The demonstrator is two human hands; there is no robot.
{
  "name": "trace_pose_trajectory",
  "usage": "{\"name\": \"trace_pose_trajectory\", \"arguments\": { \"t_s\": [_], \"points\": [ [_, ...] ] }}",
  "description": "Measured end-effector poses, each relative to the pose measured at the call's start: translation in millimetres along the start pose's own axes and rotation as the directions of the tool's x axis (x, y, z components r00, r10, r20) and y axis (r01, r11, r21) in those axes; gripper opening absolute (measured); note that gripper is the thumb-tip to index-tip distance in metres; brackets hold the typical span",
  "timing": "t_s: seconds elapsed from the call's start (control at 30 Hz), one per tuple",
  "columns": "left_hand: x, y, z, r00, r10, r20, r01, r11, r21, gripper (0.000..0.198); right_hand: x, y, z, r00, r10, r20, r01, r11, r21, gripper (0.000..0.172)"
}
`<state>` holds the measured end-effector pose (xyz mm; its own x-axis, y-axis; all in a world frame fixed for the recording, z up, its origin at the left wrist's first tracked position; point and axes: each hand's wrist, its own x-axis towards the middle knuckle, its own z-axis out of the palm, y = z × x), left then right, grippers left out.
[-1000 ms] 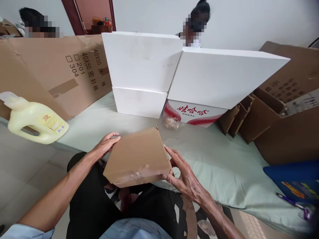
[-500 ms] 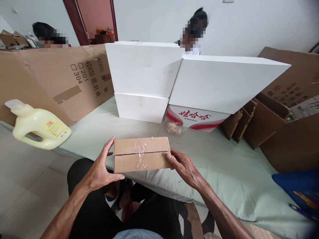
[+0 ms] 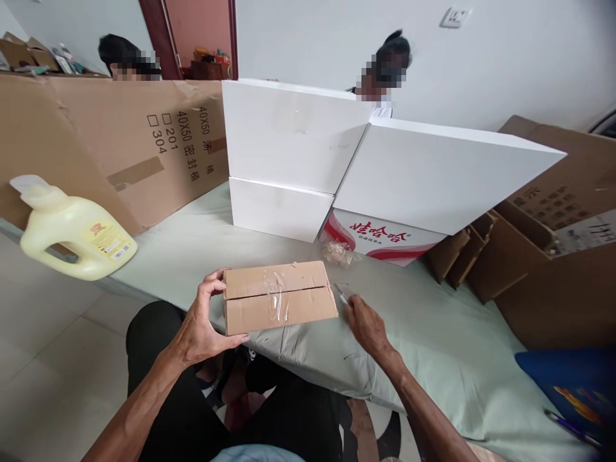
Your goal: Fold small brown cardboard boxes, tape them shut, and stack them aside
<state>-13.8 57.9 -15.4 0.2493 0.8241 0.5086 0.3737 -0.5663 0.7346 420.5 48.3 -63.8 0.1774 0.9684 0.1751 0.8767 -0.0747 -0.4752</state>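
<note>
A small brown cardboard box (image 3: 255, 314) lies at the near edge of the green cloth, clear tape across its middle seam. My left hand (image 3: 205, 321) grips its left end, thumb along the near side and fingers at the far corner. Just off the box's right end, my right hand (image 3: 366, 321) is closed around a slim pale tool (image 3: 341, 292) that points toward the box. Its exact kind is too small to make out, and most of it is hidden in the hand.
Behind stand white boxes (image 3: 293, 141), a red-and-white carton (image 3: 380, 237) and a clear plastic bag (image 3: 338, 253). At left are a yellow jug (image 3: 91, 237) and a large carton (image 3: 129, 141); at right, folded cardboard (image 3: 539, 237), a blue item (image 3: 572, 385) and a pen (image 3: 570, 427). Two people are beyond.
My right hand has let go of the box's right end and moved slightly right; a slim pale tool now shows in it. My left hand still holds the box, which is slightly tilted.
</note>
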Motion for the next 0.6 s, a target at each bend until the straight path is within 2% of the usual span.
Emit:
{"name": "trace_pose_trajectory", "arguments": {
  "t_s": [0.07,0.13,0.2,0.23,0.3,0.37,0.4,0.47,0.6],
  "points": [
    [0,4,0.5,1.000,-0.003,-0.003,0.003,1.000,0.020,0.083,5,-9,-19,0.999,0.009,-0.045,-0.006,0.998,0.063,0.037],
    [0,9,0.9,1.000,0.002,-0.001,-0.002,1.000,0.031,0.077,4,-29,-46,0.995,-0.029,-0.099,0.045,0.986,0.163,0.045],
    [0,13,1.6,1.000,0.013,0.000,-0.013,0.999,0.035,0.074,-3,-60,-73,0.982,-0.159,-0.101,0.180,0.950,0.254,0.043],
    [0,16,2.1,1.000,0.019,0.000,-0.019,0.999,0.037,0.075,-9,-78,-85,0.962,-0.269,-0.049,0.272,0.924,0.270,0.038],
    [0,20,2.9,0.999,0.039,0.002,-0.039,0.998,0.043,0.076,-19,-113,-101,0.874,-0.478,0.084,0.441,0.855,0.273,0.032],
    [0,24,3.3,0.998,0.063,0.005,-0.063,0.997,0.047,0.080,-24,-140,-109,0.782,-0.600,0.171,0.555,0.794,0.247,0.030],
    [0,26,3.3,0.997,0.074,0.005,-0.074,0.996,0.044,0.082,-25,-149,-110,0.752,-0.631,0.191,0.592,0.774,0.226,0.030],
    [-1,29,3.0,0.996,0.089,0.001,-0.089,0.996,0.031,0.086,-22,-157,-109,0.717,-0.664,0.210,0.640,0.747,0.179,0.033],
    [-2,33,1.9,0.995,0.100,-0.012,-0.100,0.995,0.018,0.085,-14,-156,-108,0.689,-0.689,0.225,0.685,0.720,0.109,0.034]
  ]
}}
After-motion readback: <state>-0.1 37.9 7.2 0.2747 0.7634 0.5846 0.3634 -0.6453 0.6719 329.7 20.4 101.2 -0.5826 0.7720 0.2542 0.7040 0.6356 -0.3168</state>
